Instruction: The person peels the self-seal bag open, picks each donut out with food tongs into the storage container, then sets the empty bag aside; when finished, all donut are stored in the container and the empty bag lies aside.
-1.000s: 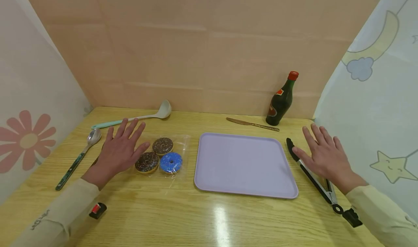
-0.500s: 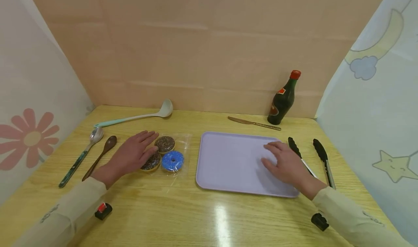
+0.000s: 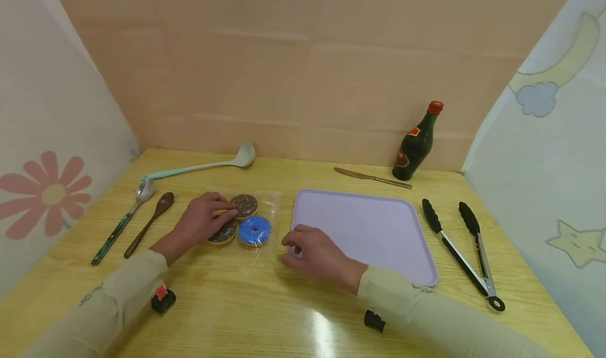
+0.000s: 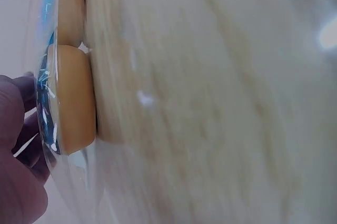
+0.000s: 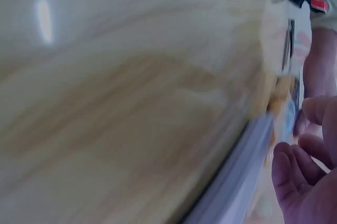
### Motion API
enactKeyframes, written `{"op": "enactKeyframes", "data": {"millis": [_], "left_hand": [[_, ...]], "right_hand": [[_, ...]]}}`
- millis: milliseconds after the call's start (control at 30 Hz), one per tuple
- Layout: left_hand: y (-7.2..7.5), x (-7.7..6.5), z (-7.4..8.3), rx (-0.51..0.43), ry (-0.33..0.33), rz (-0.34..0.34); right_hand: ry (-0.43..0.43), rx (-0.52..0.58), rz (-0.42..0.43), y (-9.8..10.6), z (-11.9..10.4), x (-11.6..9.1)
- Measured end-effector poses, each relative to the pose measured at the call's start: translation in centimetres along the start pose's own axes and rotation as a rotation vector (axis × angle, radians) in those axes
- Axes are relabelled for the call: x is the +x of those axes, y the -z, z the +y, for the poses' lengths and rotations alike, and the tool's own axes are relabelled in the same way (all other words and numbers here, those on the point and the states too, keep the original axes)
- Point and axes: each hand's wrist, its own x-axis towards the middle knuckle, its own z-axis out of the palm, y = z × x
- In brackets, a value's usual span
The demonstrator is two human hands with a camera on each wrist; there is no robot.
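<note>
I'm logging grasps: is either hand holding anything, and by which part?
The right hand holds nothing; whether the left hand grips the bagged donuts cannot be told.

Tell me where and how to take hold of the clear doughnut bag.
Probably best to pinch the clear bag by its right edge, coming from the right: it spreads thin and loose there past the blue doughnut. The right hand is on that side; the left hand is over the left part.

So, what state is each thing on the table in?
Donuts: three, inside a clear bag
Tray: lying flat
Tongs: spread open
Bottle: standing, capped
Knife: lying flat
Ladle: lying down
Steel spoon: lying down
Brown spoon: lying down
</note>
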Motion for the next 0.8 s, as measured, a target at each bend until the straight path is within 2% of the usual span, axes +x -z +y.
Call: {"op": "enactKeyframes", "data": {"millis": [133, 267, 500, 600, 800], "left_hand": [[-0.1, 0.2, 0.2, -0.083, 0.071, -0.009], [-0.3, 0.2, 0.1, -0.154, 0.137, -0.020], [-0.5, 0.1, -0.4, -0.211, 0.165, -0.018], [-0.5, 0.2, -0.4, -0.219, 0.173, -0.035], [-0.3, 0.6, 0.1, -0.209, 0.217, -0.083]], "right_hand": [[-0.046, 0.000, -0.027, -1.4, -1.1, 1.6], [-0.058, -0.033, -0.021, -2.3, -1.3, 2.3], [-0.030, 0.003, 0.029, -2.6, -1.0, 2.3], [-0.055, 0.066, 0.013, -2.6, -0.8, 2.2], [-0.176, 0.265, -0.010, -2.5, -0.5, 1.9]]}}
